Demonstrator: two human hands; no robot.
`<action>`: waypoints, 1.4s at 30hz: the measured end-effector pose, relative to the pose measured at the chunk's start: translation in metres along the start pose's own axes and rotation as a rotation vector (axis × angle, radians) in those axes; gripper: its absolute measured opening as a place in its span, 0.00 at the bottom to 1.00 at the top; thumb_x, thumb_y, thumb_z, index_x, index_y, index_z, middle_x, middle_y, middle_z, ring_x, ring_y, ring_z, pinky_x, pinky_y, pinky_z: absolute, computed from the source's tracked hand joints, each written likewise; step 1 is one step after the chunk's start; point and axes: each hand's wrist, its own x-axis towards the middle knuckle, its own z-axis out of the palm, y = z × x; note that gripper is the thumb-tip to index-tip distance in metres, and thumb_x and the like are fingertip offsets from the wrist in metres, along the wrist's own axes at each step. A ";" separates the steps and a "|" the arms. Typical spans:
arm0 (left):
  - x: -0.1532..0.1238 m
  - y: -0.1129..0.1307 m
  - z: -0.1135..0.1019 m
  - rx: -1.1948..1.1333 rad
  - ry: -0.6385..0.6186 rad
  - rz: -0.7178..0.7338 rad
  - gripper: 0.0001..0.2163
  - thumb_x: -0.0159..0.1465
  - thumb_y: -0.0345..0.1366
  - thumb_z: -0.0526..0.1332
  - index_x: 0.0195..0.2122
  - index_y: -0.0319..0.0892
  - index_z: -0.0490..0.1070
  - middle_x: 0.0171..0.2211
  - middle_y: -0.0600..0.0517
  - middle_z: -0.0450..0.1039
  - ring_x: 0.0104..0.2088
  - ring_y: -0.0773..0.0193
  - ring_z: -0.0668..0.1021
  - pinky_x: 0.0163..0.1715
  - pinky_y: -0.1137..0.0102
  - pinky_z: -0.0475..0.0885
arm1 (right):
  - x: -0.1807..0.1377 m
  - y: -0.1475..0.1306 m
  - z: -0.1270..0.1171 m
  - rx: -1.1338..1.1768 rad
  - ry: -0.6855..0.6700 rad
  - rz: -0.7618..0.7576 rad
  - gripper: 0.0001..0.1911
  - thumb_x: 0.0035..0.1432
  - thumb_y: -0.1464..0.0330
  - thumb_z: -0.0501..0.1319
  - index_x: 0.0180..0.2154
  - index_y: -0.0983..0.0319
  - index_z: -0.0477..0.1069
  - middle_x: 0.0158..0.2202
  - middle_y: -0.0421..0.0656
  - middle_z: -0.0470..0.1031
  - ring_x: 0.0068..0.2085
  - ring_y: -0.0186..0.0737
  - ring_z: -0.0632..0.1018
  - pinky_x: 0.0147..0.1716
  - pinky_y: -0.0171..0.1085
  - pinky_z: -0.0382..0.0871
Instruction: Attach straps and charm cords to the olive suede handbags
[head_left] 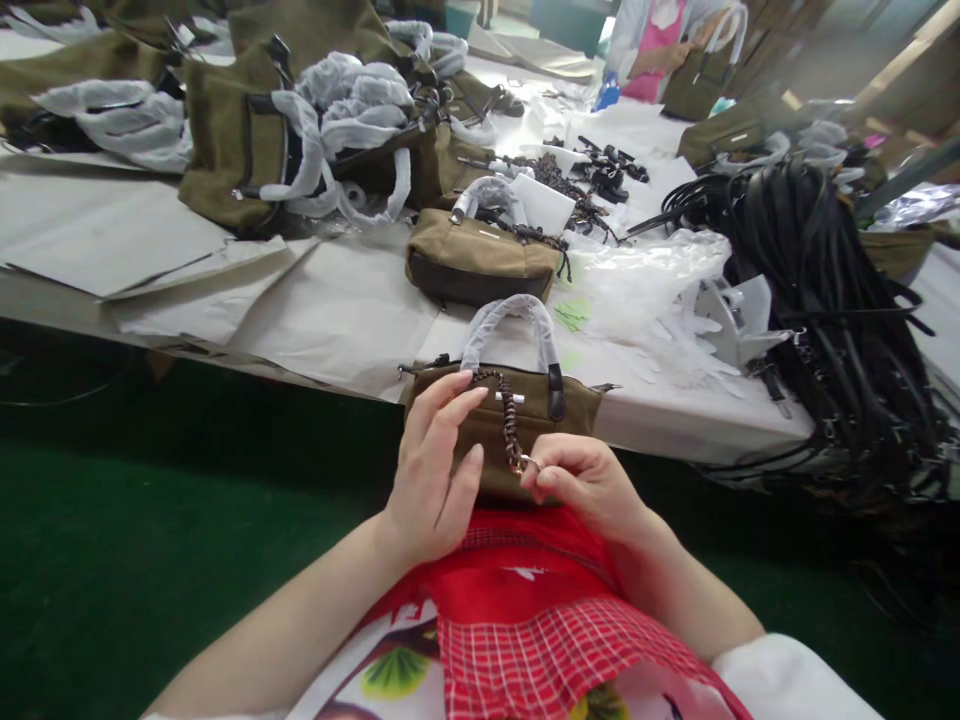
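My right grip (589, 482) pinches the metal clasp (522, 464) of the brown braided cord (509, 418), which runs across the olive-brown fabric handbag (535, 418) at the edge of the white-covered bench (337, 330). My left grip (431, 480) is loosely spread near the cord's top end, thumb apart. I judge the cord light and flexible, the clasp slippery, wanting a firm pinch, the bag soft, best steadied by its plastic-wrapped handle (546, 335).

The nearest bag (492, 428) is matt cloth, the strap (510, 422) rough braided cord.
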 end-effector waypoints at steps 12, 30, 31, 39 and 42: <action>0.026 0.014 0.014 -0.262 -0.310 -0.238 0.06 0.62 0.32 0.62 0.30 0.40 0.77 0.28 0.51 0.75 0.29 0.66 0.76 0.32 0.72 0.70 | 0.002 0.011 -0.010 0.204 0.110 0.060 0.20 0.59 0.53 0.64 0.24 0.61 0.75 0.31 0.42 0.72 0.35 0.37 0.72 0.38 0.36 0.66; 0.098 -0.062 0.089 -0.171 -0.431 -0.687 0.19 0.59 0.48 0.64 0.42 0.37 0.73 0.22 0.52 0.72 0.20 0.65 0.73 0.18 0.73 0.64 | 0.007 0.036 -0.024 0.704 0.289 0.222 0.12 0.58 0.64 0.62 0.25 0.62 0.65 0.26 0.43 0.77 0.25 0.33 0.75 0.27 0.30 0.67; 0.108 -0.067 0.097 -0.164 -0.460 -0.691 0.19 0.57 0.48 0.65 0.39 0.36 0.74 0.20 0.53 0.71 0.18 0.66 0.71 0.17 0.73 0.63 | 0.011 0.037 -0.027 0.706 0.304 0.226 0.12 0.58 0.65 0.61 0.25 0.62 0.65 0.26 0.43 0.77 0.25 0.33 0.75 0.27 0.30 0.67; 0.129 -0.051 0.107 -0.127 -0.487 -0.419 0.10 0.52 0.41 0.69 0.29 0.40 0.75 0.27 0.52 0.77 0.26 0.65 0.74 0.28 0.72 0.67 | 0.034 0.060 -0.035 0.739 0.461 0.348 0.11 0.53 0.62 0.63 0.25 0.62 0.69 0.22 0.42 0.76 0.23 0.35 0.73 0.24 0.32 0.66; 0.109 -0.041 0.102 0.065 -0.371 -0.253 0.07 0.56 0.39 0.66 0.28 0.40 0.75 0.24 0.52 0.75 0.26 0.63 0.75 0.28 0.70 0.66 | 0.041 0.061 -0.034 0.770 0.521 0.353 0.09 0.49 0.64 0.65 0.24 0.63 0.71 0.22 0.40 0.75 0.24 0.34 0.73 0.25 0.33 0.67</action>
